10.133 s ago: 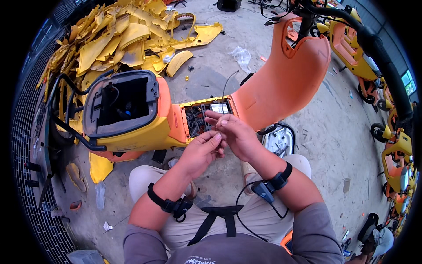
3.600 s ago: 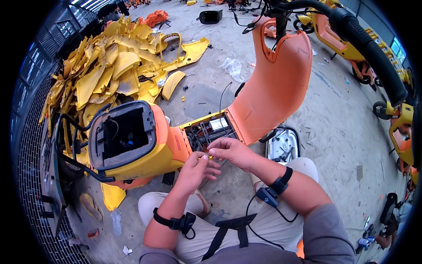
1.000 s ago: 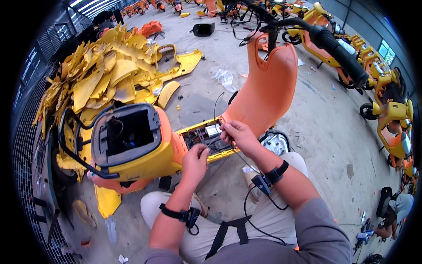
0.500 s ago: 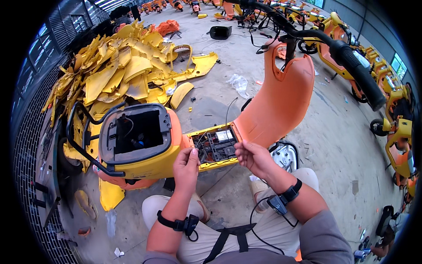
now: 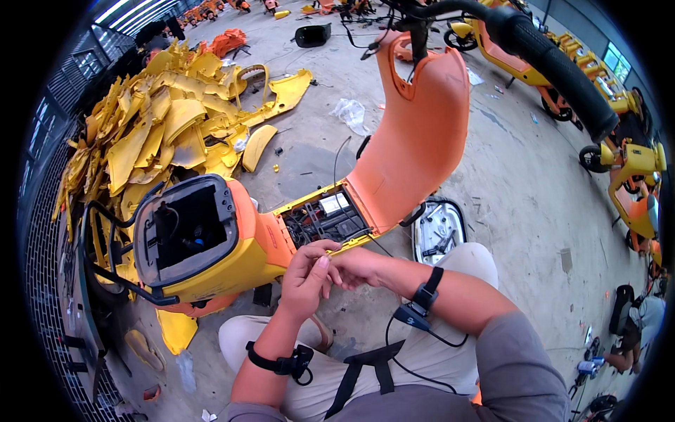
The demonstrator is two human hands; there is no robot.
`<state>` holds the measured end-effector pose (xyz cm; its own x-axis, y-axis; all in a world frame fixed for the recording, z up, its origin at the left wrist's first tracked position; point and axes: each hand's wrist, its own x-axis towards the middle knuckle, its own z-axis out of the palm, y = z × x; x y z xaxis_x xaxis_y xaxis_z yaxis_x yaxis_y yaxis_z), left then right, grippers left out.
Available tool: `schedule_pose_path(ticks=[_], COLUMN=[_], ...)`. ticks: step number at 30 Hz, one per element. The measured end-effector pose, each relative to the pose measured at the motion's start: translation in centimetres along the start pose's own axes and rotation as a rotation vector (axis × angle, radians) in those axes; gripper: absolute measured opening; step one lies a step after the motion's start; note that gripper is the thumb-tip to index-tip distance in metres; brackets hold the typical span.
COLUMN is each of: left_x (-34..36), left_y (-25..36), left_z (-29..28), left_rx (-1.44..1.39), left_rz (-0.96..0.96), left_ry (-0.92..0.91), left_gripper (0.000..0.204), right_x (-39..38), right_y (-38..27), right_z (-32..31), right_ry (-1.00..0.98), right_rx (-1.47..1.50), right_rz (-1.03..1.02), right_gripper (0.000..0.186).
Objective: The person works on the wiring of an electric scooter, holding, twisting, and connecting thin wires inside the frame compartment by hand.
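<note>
At the near edge of an open footboard compartment [image 5: 307,198] on a yellow-and-orange electric scooter [image 5: 211,280], the person's two bare hands have come together. Half a second ago they were well apart, one toward the near edge's left end and one toward its right; now their fingers overlap in view.

The left hand [image 5: 304,280] is narrow, thumb tip close to the bent forefinger; whether anything thin is pinched there cannot be told. The right hand [image 5: 357,267] has its fingers curled, partly hidden behind the left, so its hold cannot be told either. A thin dark cable [image 5: 380,246] slants beside the right wrist, past the compartment's near right corner.

Inside, a silver box [image 5: 333,204] sits by the far edge, toward the right corner, with dark wiring around it, much as before. On the floor, past the right hand, lies a black-rimmed grey tray [image 5: 429,224].
</note>
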<state>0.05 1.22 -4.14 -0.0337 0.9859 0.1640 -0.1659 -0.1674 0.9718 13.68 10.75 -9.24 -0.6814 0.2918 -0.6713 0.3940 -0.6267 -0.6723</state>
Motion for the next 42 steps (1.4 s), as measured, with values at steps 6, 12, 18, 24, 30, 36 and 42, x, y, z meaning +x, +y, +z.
schedule_pose_path(ticks=[6,12,18,24,30,36,42], left_x=[-0.5,-0.8,-1.7,-1.4,-0.6,-0.2,-0.5], left_y=[0.9,0.2,1.1,3.7,3.0,2.7,3.7], left_z=[-0.4,-1.2,-2.1,-1.8,-0.4,0.1,-2.3], left_rx=[-0.366,-0.369,0.055,0.72,0.777,0.859,0.944], left_rz=[-0.191,-0.096,0.112,0.418,0.439,0.382,0.421], left_ry=[-0.198,-0.152,-0.126,-0.235,-0.349,-0.423,0.038], left_gripper=[0.01,0.008,0.004,0.011,0.012,0.012,0.014], right_x=[2.3,0.8,-6.0,-11.1,-6.4,-8.0,-10.2], right_y=[-0.2,-0.5,-1.7,-3.3,-3.0,-4.3,-4.0], right_z=[-1.6,-0.2,1.4,1.3,-1.3,-0.9,-0.5], right_ry=[0.057,0.306,0.429,0.594,0.11,0.003,0.339], right_rx=[0.099,0.012,-0.587,-1.046,-0.032,-0.086,-0.102], right_rz=[-0.253,-0.174,-0.481,-1.223,-0.536,-0.663,-1.192], right_gripper=[0.027,0.052,0.04,0.026,0.037,0.022,0.013])
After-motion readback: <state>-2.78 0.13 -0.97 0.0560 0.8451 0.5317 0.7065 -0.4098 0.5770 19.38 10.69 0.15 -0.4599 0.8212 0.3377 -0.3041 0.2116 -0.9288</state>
